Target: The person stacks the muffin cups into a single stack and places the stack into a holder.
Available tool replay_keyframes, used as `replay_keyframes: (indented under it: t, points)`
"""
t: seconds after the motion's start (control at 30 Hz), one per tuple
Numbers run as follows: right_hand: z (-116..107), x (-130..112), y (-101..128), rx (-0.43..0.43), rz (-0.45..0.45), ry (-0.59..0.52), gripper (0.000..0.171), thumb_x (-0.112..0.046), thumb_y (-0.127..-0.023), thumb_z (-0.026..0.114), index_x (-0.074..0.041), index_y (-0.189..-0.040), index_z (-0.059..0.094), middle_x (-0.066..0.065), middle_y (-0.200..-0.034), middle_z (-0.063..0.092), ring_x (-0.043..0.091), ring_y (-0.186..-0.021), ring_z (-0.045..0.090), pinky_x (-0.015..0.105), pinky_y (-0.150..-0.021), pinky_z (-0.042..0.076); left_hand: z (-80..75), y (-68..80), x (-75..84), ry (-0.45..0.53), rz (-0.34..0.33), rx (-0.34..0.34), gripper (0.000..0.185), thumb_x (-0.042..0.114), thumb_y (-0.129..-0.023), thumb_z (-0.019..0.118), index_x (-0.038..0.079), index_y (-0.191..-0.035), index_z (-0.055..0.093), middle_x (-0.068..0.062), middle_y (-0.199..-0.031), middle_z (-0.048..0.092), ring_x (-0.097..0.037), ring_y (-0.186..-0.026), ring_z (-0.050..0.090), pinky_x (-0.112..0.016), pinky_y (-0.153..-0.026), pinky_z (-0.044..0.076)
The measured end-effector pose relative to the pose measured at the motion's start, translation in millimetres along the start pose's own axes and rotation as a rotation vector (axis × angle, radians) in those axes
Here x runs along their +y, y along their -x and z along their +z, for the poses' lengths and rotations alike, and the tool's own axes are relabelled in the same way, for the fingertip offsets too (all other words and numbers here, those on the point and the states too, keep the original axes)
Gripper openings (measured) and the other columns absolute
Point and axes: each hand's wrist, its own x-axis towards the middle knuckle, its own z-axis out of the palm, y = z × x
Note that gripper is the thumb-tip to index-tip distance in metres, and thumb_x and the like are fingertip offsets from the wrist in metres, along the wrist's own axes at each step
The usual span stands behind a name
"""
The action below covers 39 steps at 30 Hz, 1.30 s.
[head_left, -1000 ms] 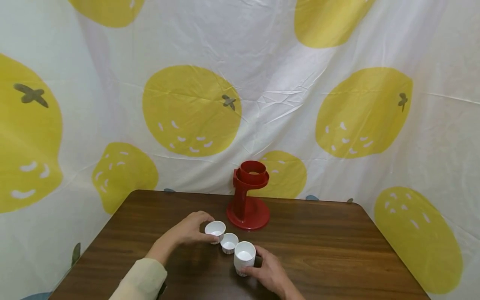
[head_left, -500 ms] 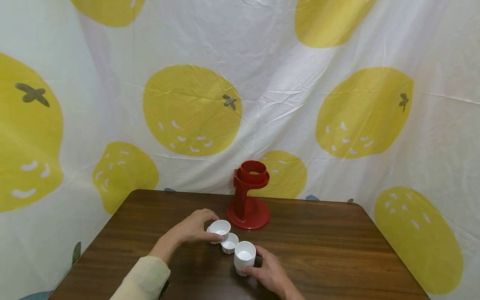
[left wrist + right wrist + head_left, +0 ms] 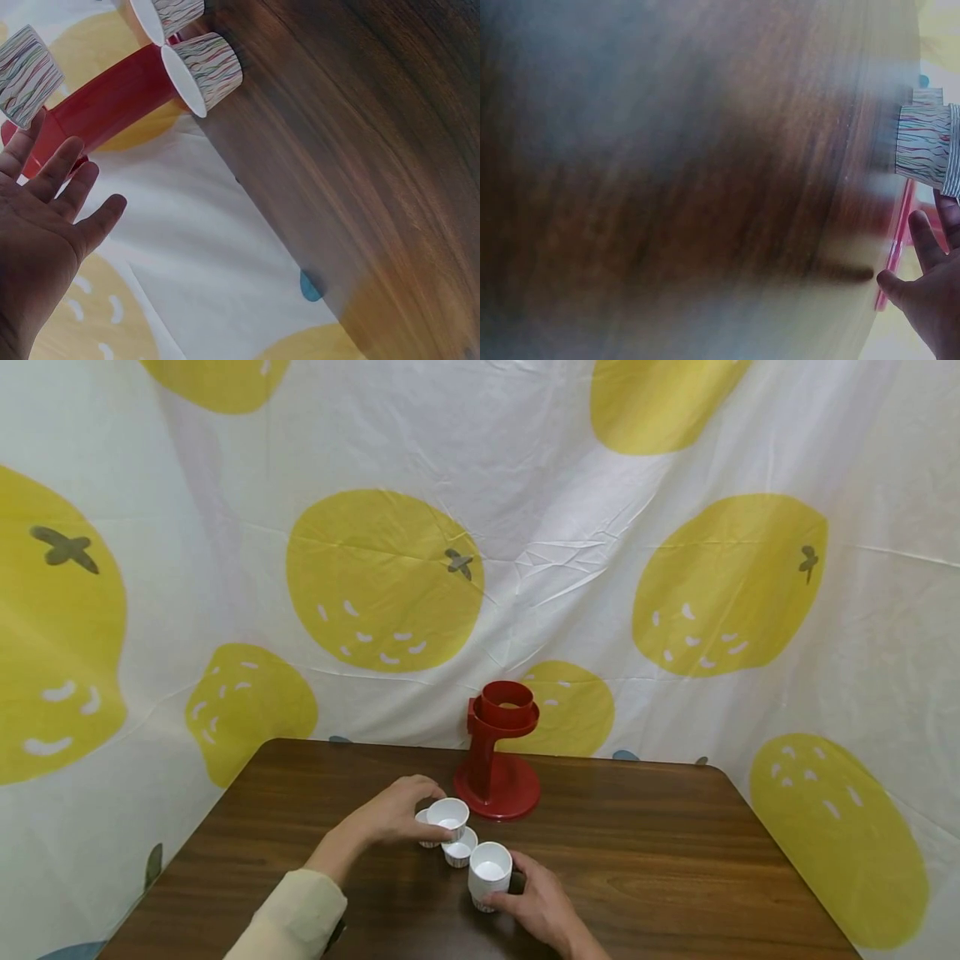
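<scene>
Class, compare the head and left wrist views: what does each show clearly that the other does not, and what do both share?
Only the head view clearly shows the pale sleeve, the right hand and the stacked cups it grips.

Only the left wrist view clearly shows the palm of the left hand and the wavy coloured lines on the cup it holds.

Both show that hand, its cup, other cups, the red stand, the wooden table and the fruit-print cloth.

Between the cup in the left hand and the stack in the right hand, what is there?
One small white cup, standing on the table, shows between them in the head view.
</scene>
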Motion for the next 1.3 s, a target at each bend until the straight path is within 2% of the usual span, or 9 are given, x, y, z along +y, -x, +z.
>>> replay_keyframes:
  t: [0.7,0.93,1.17,1.3]
  points:
    - [0,1,0,-0.003,0.010,-0.003,0.062,-0.033,-0.072,0.088,-0.006,-0.123,0.065,0.005,-0.114,0.068,0.030,-0.112,0.059,0.054,-0.097,0.042,3.4,-9.8,13.6,0.009,0.018,-0.025,0.054,0.044,-0.076,0.082,0.006,-0.113,0.069,-0.012,-0.120,0.062,-0.032,-0.116,0.053,-0.049,-0.101,0.041]
    - [1,1,1,0.015,-0.018,0.027,0.060,-0.032,-0.072,0.088,-0.006,-0.122,0.065,0.004,-0.112,0.069,0.028,-0.109,0.060,0.051,-0.095,0.044,5.6,-12.3,18.6,0.018,-0.004,-0.054,0.056,0.045,-0.075,0.083,0.008,-0.114,0.068,-0.013,-0.124,0.060,-0.032,-0.121,0.051,-0.051,-0.103,0.040]
    - [1,2,0,0.014,-0.003,0.003,0.060,-0.033,-0.072,0.088,-0.007,-0.122,0.065,0.003,-0.112,0.069,0.026,-0.108,0.060,0.049,-0.095,0.044,11.8,-14.4,22.5,-0.004,0.039,-0.042,0.052,0.045,-0.074,0.084,0.010,-0.111,0.069,-0.009,-0.119,0.062,-0.028,-0.116,0.053,-0.046,-0.101,0.042]
    - [1,1,0,-0.003,0.005,0.010,0.061,-0.033,-0.073,0.087,-0.006,-0.122,0.065,0.004,-0.112,0.069,0.029,-0.110,0.060,0.052,-0.096,0.043,15.3,-15.1,25.2,-0.016,0.057,-0.040,0.052,0.046,-0.074,0.084,0.011,-0.109,0.069,-0.007,-0.117,0.063,-0.027,-0.114,0.054,-0.045,-0.100,0.043]
